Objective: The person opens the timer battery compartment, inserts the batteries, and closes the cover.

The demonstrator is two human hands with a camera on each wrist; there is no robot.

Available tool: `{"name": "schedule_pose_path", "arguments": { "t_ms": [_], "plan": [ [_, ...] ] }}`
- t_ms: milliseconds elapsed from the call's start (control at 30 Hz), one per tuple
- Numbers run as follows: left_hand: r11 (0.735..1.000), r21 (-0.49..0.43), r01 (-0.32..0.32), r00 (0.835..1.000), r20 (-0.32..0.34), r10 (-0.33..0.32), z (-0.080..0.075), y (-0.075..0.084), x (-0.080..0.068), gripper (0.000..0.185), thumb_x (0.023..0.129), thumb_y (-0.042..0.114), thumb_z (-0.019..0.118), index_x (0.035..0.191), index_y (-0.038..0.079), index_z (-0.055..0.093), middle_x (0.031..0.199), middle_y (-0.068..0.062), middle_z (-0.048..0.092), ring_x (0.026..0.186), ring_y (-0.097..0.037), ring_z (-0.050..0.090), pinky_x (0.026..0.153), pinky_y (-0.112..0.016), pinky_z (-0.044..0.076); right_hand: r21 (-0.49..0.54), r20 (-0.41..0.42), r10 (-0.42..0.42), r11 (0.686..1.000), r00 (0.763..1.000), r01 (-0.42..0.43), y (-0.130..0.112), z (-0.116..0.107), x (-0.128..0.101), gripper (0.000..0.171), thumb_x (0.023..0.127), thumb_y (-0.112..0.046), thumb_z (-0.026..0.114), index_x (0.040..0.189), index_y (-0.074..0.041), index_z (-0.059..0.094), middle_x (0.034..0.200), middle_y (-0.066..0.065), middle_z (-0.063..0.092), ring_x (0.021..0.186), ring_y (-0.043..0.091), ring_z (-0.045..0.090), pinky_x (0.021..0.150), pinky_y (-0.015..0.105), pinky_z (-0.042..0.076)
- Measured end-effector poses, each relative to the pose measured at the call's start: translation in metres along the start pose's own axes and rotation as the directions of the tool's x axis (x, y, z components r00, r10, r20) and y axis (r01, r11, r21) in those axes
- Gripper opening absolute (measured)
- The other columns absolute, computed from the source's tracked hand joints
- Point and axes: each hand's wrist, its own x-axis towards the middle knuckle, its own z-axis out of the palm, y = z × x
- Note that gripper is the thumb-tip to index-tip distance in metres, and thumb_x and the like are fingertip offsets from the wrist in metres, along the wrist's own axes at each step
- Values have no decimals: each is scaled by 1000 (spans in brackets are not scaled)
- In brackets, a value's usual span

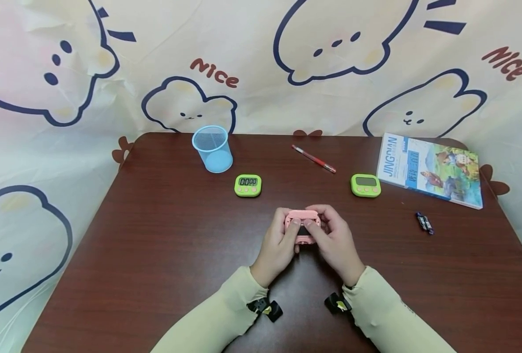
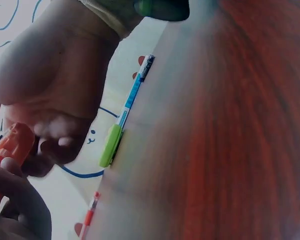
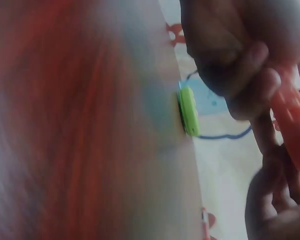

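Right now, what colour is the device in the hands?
Device: pink, dark centre; clearest in the head view.

Left grip (image 1: 277,247), right grip (image 1: 339,245), both curled

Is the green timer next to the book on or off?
The near-book timer looks off: its screen is blank, while the other green timer shows digits.

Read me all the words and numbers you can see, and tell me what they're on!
"Nice", twice, on the patterned backdrop.
"0000" on the left green timer.
"JINGDIAN" on the book; its other characters are too blurred to read.
Right green timer: no digits visible.
Dark batteries: print too small.
Pink gadget: no readable writing.
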Motion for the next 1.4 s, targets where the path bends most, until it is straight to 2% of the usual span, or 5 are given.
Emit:
{"name": "schedule_pose_path", "arguments": {
  "t_ms": [400,567,767,1100,1400],
  "plan": [
    [994,-93,57,994,95,-48,-4,-3,1,20,109,22,46,116,4,51,60,-11,53,45,-13,51,38,-29,46,-143,-54,-143,981,988,134,-1,-11,3,24,86,3,74,107,-10,73,96,3,68,73,14,57,58,21,48],
    [972,-230,48,978,209,1,-9,-4,4,39,104,10,55,140,5,42,79,-20,60,52,-17,57,44,-39,53,-140,-40,-126,983,991,119,-2,-18,6,22,87,1,75,106,-11,74,100,2,68,76,14,58,61,20,48],
    [939,-342,45,940,332,75,-15,-8,7,68,92,-7,67,149,5,31,117,-36,56,70,-15,63,59,-27,56,-135,-46,-98,987,994,91,-3,-25,9,22,87,-1,76,107,-9,74,102,4,68,80,13,58,63,20,48],
    [932,-354,74,932,357,62,-21,-19,9,74,89,-12,68,150,6,31,118,-34,57,78,-15,66,67,-28,60,-184,-78,-99,979,992,83,-2,-47,13,20,89,-8,77,109,-8,75,103,1,67,86,15,57,68,21,50],
    [904,-417,99,915,395,82,-21,-26,11,78,86,-19,60,152,1,24,130,-42,48,81,-14,66,71,-25,59,-437,-40,-66,899,997,42,11,-104,6,16,90,-14,77,107,-14,75,101,-4,67,86,10,55,70,15,47]
  ]
}}
